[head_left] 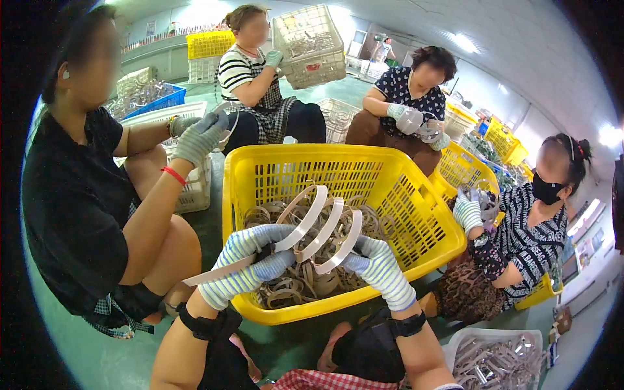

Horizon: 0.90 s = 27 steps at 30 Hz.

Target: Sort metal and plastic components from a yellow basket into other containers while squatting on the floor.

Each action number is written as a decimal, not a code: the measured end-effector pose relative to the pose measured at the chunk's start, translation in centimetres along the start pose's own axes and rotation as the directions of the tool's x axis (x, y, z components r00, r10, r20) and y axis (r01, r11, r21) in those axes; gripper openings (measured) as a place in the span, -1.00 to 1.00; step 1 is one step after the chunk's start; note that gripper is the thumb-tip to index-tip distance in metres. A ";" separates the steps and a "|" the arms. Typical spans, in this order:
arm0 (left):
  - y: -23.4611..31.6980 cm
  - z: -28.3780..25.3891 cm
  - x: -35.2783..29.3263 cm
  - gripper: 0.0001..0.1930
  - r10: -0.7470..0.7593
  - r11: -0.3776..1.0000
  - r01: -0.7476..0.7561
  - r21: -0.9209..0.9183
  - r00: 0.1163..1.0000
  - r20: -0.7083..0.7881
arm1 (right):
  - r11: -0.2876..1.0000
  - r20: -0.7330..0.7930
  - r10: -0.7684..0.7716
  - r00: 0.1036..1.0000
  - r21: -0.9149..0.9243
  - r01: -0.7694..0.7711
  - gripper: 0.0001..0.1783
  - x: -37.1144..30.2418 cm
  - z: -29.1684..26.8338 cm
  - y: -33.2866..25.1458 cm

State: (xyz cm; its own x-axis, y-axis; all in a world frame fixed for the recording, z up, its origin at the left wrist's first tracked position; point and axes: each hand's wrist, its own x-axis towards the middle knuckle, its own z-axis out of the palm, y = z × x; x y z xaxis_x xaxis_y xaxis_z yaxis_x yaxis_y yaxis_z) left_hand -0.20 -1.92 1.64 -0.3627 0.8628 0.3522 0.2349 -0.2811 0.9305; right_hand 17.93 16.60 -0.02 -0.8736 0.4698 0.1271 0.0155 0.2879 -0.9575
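Both my hands wear striped knit gloves with grey fingers, above a large yellow plastic basket (429, 259). My left hand (246, 265) is closed around several shiny curved metal bands (314, 216). These loop upward side by side like open hoops, and a straight end juts out left past my wrist. At the right side of the same bands, my right hand (382, 268) pinches the lower part of the nearest loop; its fingertips are partly hidden. Below, a pile of similar curved metal bands (286, 291) lies in the basket.
A white crate (455, 344) of metal pieces stands at my lower right. Seated co-workers surround the basket: one person (71, 195) close on the left, two across, one on the right. Yellow baskets (465, 166) and a blue crate (170, 97) stand farther back.
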 end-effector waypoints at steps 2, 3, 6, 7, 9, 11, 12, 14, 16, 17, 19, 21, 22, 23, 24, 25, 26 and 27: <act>0.0 0.0 -0.1 -0.61 0.047 0.999 -0.047 0.003 0.998 -0.031 | 0.992 0.040 0.072 0.997 0.105 -0.076 -0.59 -0.2 0.1 0.0; 0.1 0.0 -0.1 -0.58 0.079 0.996 -0.077 0.047 0.996 -0.048 | 0.992 0.043 0.071 0.997 0.106 -0.075 -0.59 -0.2 0.3 -0.2; 0.5 0.3 -0.3 -0.56 0.065 0.996 -0.061 0.066 0.996 -0.066 | 0.991 0.051 0.047 0.998 0.122 -0.053 -0.57 -0.7 0.3 -0.5; 0.7 0.3 -0.1 -0.58 0.024 0.999 -0.020 0.050 0.997 -0.073 | 0.990 0.026 0.086 0.996 0.110 -0.089 -0.57 -0.9 0.1 -0.3; -1.4 -0.5 0.0 -0.64 0.119 0.973 -0.109 0.202 0.992 -0.040 | 0.981 0.010 0.133 0.991 0.141 -0.133 -0.59 -0.8 0.7 -0.8; -0.6 -0.6 0.0 -0.71 0.097 0.944 -0.095 0.316 0.995 0.008 | 0.966 0.035 0.130 0.991 0.221 -0.135 -0.62 -0.9 0.5 -0.3; -1.0 -0.5 0.2 -0.71 0.247 0.904 -0.233 0.358 0.969 0.007 | 0.966 0.033 0.126 0.991 0.222 -0.131 -0.62 -0.9 0.5 -0.4; -1.9 -0.2 0.3 -0.72 0.235 0.950 -0.221 0.222 0.971 -0.038 | 0.949 0.092 0.144 0.985 0.268 -0.164 -0.59 -1.0 0.4 -0.4; -1.9 -0.5 0.3 -0.72 0.274 0.915 -0.255 0.313 0.962 -0.016 | 0.938 0.109 0.153 0.982 0.296 -0.179 -0.58 -1.1 0.4 -0.2; -1.7 -0.5 0.4 -0.71 0.310 0.870 -0.286 0.403 0.951 0.005 | 0.926 0.132 0.162 0.978 0.323 -0.197 -0.56 -1.2 0.5 -0.1; -1.5 -0.7 0.8 -0.75 0.365 0.838 -0.315 0.445 0.930 -0.029 | 0.900 0.176 0.178 0.968 0.370 -0.233 -0.53 -0.6 0.4 -0.3; -1.5 -0.7 1.2 -0.72 0.399 0.807 -0.336 0.486 0.917 -0.029 | 0.895 0.147 0.209 0.967 0.368 -0.250 -0.54 -0.3 0.5 0.2; -1.6 -0.6 1.2 -0.72 0.391 0.812 -0.330 0.482 0.920 -0.029 | 0.894 0.155 0.209 0.965 0.370 -0.253 -0.54 -0.4 0.3 0.5; -1.4 -0.5 1.3 -0.71 0.417 0.797 -0.333 0.504 0.907 -0.060 | 0.892 0.168 0.204 0.964 0.374 -0.254 -0.54 -0.3 0.2 0.6; -1.3 -0.5 1.3 -0.71 0.444 0.781 -0.336 0.527 0.891 -0.091 | 0.886 0.160 0.209 0.965 0.385 -0.256 -0.53 -0.4 0.3 0.2; -1.3 -0.6 1.1 -0.71 0.441 0.781 -0.329 0.531 0.892 -0.096 | 0.885 0.168 0.210 0.963 0.386 -0.260 -0.53 -0.4 0.6 0.0; -1.2 -0.8 0.9 -0.69 0.447 0.787 -0.319 0.528 0.885 -0.131 | 0.878 0.131 0.212 0.969 0.409 -0.247 -0.61 -0.5 0.8 -0.2; -1.2 -1.0 0.8 -0.68 0.453 0.792 -0.310 0.525 0.876 -0.166 | 0.871 0.093 0.215 0.972 0.431 -0.234 -0.67 -0.5 1.1 -0.4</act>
State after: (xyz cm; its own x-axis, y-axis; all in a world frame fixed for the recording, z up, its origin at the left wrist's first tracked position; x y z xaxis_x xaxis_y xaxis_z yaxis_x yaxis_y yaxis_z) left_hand -1.71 -1.36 0.92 -0.3612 0.5583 0.7469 0.7724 -0.2697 0.5751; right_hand 17.85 15.35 0.03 -0.8913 0.4409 -0.1060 0.0077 -0.2189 -0.9757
